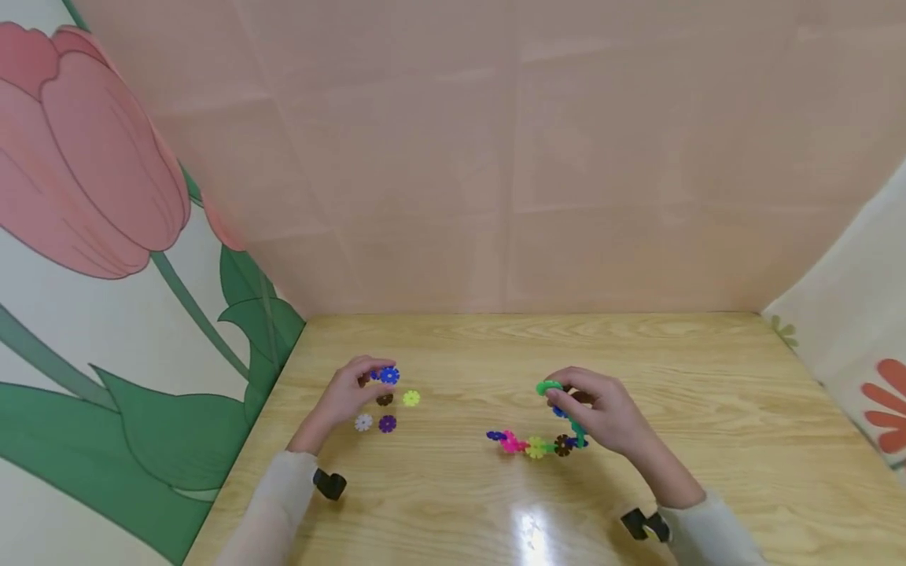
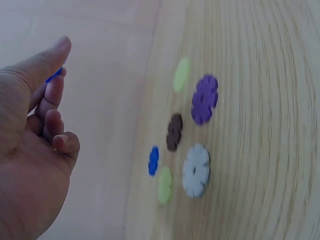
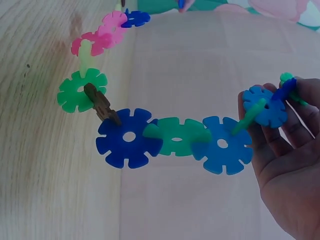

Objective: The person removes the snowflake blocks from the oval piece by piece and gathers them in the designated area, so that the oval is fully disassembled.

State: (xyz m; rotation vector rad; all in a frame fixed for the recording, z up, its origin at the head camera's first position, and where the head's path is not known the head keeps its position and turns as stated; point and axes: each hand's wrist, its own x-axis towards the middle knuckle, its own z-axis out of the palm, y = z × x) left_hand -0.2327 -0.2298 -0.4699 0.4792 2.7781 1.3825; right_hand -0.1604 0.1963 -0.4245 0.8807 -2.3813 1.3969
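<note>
Disc chain [image 3: 175,126] looks like moulded plastic, smooth w/ semi-gloss faces; loose purple disc [image 2: 208,107] & white disc [image 2: 201,175] look like plastic too, but more matt. Tbl [image 1: 425,487] has smooth wood-grain finish, glossy w/ strong glare nr front. Pink backdrop [image 1: 396,157] = creased sheet, low sheen, cloth vs plastic unclear; L sleeve [image 1: 272,491] matt cloth.

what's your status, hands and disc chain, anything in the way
Left hand pinching blue disc. Right hand gripping disc chain by its green end disc. Loose discs near left hand; no obstruction seen between hands.
</note>
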